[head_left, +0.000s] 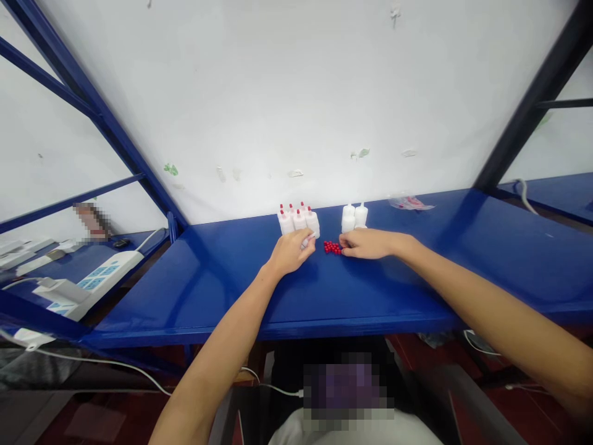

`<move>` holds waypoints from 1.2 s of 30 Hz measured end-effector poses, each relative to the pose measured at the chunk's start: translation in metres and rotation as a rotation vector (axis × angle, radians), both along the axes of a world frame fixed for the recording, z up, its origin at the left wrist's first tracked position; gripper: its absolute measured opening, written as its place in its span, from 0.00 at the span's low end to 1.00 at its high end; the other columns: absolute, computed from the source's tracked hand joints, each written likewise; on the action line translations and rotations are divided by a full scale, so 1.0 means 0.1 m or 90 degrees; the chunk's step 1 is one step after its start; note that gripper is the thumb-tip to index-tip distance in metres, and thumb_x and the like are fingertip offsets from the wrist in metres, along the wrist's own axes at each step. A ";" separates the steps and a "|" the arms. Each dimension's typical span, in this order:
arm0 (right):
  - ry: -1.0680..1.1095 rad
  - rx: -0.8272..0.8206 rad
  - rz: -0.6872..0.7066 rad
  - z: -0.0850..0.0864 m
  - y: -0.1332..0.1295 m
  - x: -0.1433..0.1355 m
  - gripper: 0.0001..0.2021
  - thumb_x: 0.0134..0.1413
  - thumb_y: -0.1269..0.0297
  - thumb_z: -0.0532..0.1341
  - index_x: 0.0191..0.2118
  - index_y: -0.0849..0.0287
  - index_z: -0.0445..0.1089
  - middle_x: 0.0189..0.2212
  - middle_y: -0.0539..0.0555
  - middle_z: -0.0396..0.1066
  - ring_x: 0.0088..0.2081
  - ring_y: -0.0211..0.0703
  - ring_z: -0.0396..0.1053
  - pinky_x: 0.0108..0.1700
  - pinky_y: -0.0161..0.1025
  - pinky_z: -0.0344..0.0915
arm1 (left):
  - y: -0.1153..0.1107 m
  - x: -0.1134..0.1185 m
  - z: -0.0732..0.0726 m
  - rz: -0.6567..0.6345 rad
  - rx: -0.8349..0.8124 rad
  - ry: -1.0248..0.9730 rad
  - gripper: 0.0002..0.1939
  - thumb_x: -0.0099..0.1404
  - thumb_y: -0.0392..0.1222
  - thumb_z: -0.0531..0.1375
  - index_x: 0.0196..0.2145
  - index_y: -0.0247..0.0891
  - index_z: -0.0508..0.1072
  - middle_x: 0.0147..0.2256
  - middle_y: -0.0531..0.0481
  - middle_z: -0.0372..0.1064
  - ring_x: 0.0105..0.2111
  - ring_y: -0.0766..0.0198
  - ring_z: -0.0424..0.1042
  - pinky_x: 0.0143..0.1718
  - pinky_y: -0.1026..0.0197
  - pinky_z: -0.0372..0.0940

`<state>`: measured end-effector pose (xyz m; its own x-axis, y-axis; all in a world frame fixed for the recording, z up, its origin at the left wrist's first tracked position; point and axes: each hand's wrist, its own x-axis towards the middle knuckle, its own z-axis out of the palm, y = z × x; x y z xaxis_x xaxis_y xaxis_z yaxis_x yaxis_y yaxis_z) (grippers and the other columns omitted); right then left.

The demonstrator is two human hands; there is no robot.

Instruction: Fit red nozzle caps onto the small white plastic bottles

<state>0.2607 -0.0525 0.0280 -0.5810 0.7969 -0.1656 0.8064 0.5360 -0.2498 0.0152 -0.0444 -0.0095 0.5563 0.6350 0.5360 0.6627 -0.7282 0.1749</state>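
On the blue table, my left hand (293,251) is closed around a white bottle (306,241), mostly hidden by the fingers. Behind it stand several white bottles with red tips (299,220). A small cluster of red caps (332,247) lies on the tabletop between my hands. My right hand (360,243) reaches in from the right, its fingertips pinched at the right edge of the cluster; whatever they hold is too small to make out. Just behind that hand are several white bottles without red tips (354,216).
A clear plastic bag with something red inside (410,203) lies near the wall at the back right. Blue metal frame bars (111,133) rise at the left. Beyond them are a white power strip (99,281) and cables. The table's front edge (324,327) runs below my forearms.
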 end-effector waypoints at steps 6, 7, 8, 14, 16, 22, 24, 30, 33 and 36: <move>0.022 -0.031 -0.013 0.02 -0.02 -0.01 0.03 0.55 0.65 0.55 0.31 0.57 0.63 0.27 0.53 0.69 0.28 0.41 0.63 0.31 0.37 0.54 | -0.02 0.02 0.00 -0.009 -0.021 0.017 0.10 0.71 0.42 0.50 0.37 0.38 0.69 0.32 0.50 0.72 0.30 0.63 0.69 0.33 0.63 0.57; 0.027 -0.031 -0.013 0.02 -0.02 -0.01 0.03 0.54 0.66 0.55 0.31 0.57 0.63 0.27 0.53 0.68 0.27 0.41 0.63 0.31 0.37 0.54 | -0.02 0.02 0.01 -0.008 -0.026 0.019 0.10 0.71 0.43 0.50 0.37 0.38 0.69 0.32 0.50 0.72 0.30 0.63 0.69 0.33 0.63 0.57; 0.032 -0.029 -0.013 0.01 -0.02 -0.01 0.03 0.54 0.66 0.55 0.31 0.57 0.63 0.27 0.52 0.68 0.27 0.41 0.63 0.31 0.37 0.54 | -0.02 0.02 0.01 -0.006 -0.030 0.022 0.10 0.71 0.43 0.50 0.37 0.38 0.69 0.31 0.50 0.72 0.30 0.63 0.69 0.33 0.63 0.57; 0.075 0.042 0.009 0.01 -0.01 -0.01 0.04 0.56 0.65 0.55 0.32 0.58 0.64 0.26 0.52 0.68 0.27 0.40 0.62 0.31 0.36 0.52 | -0.04 0.05 -0.01 -0.004 -0.051 0.030 0.10 0.70 0.44 0.51 0.42 0.39 0.70 0.35 0.49 0.75 0.32 0.61 0.72 0.33 0.63 0.59; 0.118 0.090 0.021 0.02 -0.03 -0.03 0.06 0.59 0.63 0.54 0.34 0.58 0.65 0.24 0.51 0.67 0.26 0.40 0.61 0.30 0.37 0.51 | -0.06 0.07 -0.02 -0.008 -0.061 0.030 0.11 0.70 0.45 0.53 0.45 0.39 0.70 0.35 0.49 0.75 0.32 0.61 0.73 0.33 0.62 0.60; 0.279 0.151 0.116 -0.06 -0.08 -0.17 0.12 0.67 0.57 0.49 0.37 0.58 0.63 0.25 0.51 0.68 0.26 0.39 0.61 0.31 0.36 0.51 | -0.10 0.11 -0.02 -0.050 -0.067 0.036 0.13 0.69 0.47 0.55 0.46 0.38 0.70 0.37 0.47 0.75 0.34 0.60 0.73 0.35 0.62 0.63; 0.302 0.167 0.129 -0.10 -0.08 -0.21 0.12 0.67 0.59 0.48 0.36 0.58 0.63 0.27 0.51 0.69 0.27 0.38 0.62 0.32 0.36 0.51 | -0.10 0.11 0.00 -0.061 -0.074 0.030 0.14 0.69 0.47 0.55 0.48 0.38 0.69 0.38 0.46 0.75 0.35 0.59 0.74 0.36 0.62 0.63; 0.265 0.339 -0.006 -0.03 -0.02 -0.07 0.11 0.62 0.64 0.49 0.33 0.59 0.65 0.26 0.53 0.70 0.27 0.41 0.63 0.31 0.37 0.50 | -0.06 0.09 0.01 -0.037 -0.080 -0.031 0.14 0.71 0.48 0.52 0.41 0.36 0.72 0.32 0.49 0.72 0.29 0.63 0.69 0.34 0.62 0.60; 0.198 0.429 -0.153 0.08 0.04 0.12 0.13 0.59 0.65 0.49 0.30 0.59 0.68 0.28 0.57 0.73 0.29 0.44 0.65 0.31 0.39 0.49 | -0.04 0.08 0.01 -0.037 -0.064 -0.018 0.19 0.72 0.45 0.48 0.26 0.37 0.66 0.24 0.51 0.66 0.25 0.66 0.63 0.30 0.62 0.56; 0.098 0.434 -0.275 0.14 0.12 0.28 0.16 0.59 0.63 0.48 0.30 0.60 0.71 0.29 0.59 0.74 0.30 0.47 0.67 0.30 0.40 0.47 | -0.04 0.07 0.02 -0.030 -0.077 -0.016 0.19 0.72 0.43 0.45 0.24 0.37 0.63 0.22 0.52 0.64 0.23 0.66 0.61 0.29 0.62 0.53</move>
